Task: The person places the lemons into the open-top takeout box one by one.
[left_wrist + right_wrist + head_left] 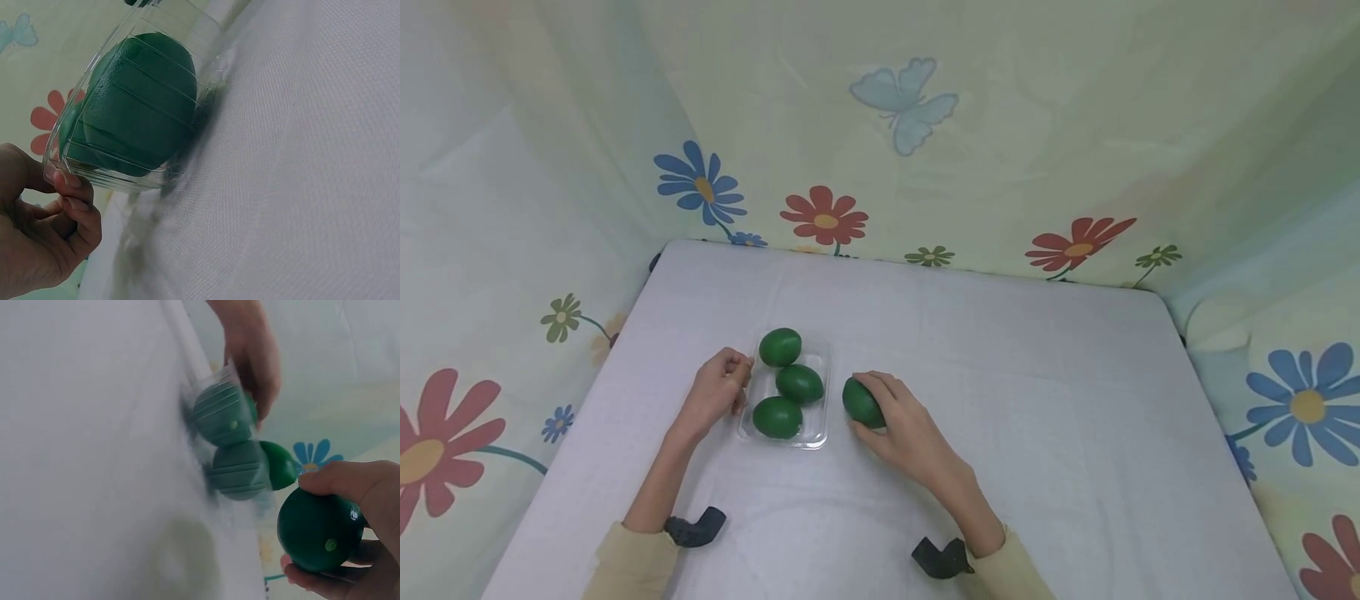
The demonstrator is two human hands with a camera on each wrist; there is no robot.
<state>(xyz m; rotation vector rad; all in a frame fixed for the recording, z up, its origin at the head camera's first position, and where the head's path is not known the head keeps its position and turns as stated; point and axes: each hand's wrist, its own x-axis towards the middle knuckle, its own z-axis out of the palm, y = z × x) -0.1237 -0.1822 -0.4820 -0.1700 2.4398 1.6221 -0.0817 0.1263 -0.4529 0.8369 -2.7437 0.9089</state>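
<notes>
A clear plastic container stands on the white cloth and holds several green limes, among them a far lime, a middle lime and a near lime. My left hand is at its left side; in the left wrist view the thumb and curled fingers pinch the container's rim. To the right of the container, my right hand grips another lime. The right wrist view shows this held lime between the thumb and fingers, with a pale round spot on its skin.
The table is covered with a white cloth and has rounded far corners. Behind and beside it hangs a curtain printed with flowers and a butterfly. A dark device is worn at the left wrist, another device at the right.
</notes>
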